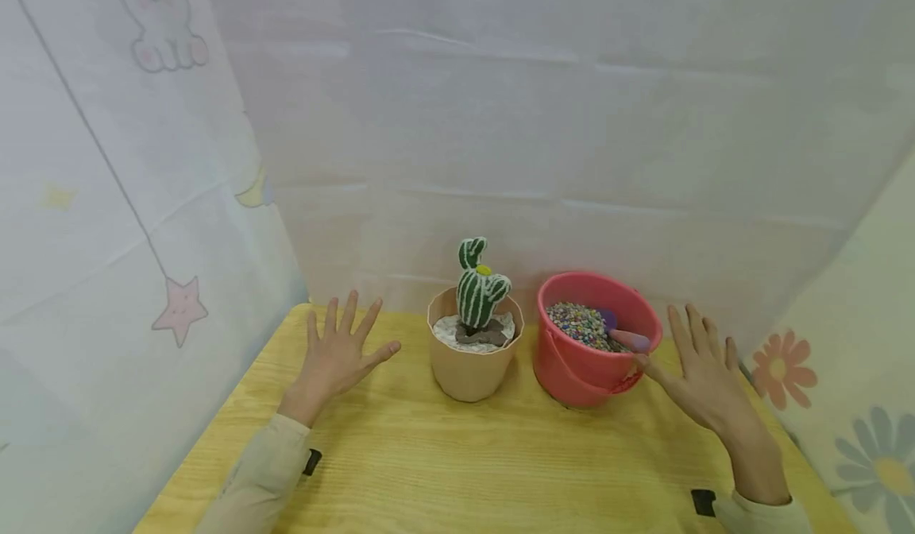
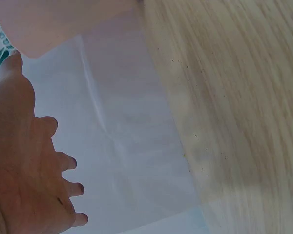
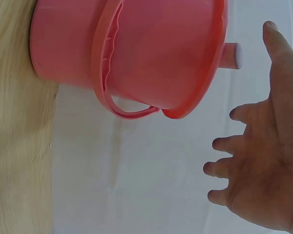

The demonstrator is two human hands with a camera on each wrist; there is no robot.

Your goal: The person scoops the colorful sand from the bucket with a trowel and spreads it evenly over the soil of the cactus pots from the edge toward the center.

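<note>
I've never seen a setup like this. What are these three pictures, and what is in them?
There's no machine here: these are a person's bare left hand and right hand. The wide picture comes from a camera worn on the head, looking forward and down. The two closer ones come from cameras worn on the wrists. On the wooden-looking table stand a peach pot with a green cactus in it and, beside it, a pink bucket containing multicoloured granules and a purplish tool. Nothing is held: both hands are spread open, the left near the pot, the right near the bucket.
</note>
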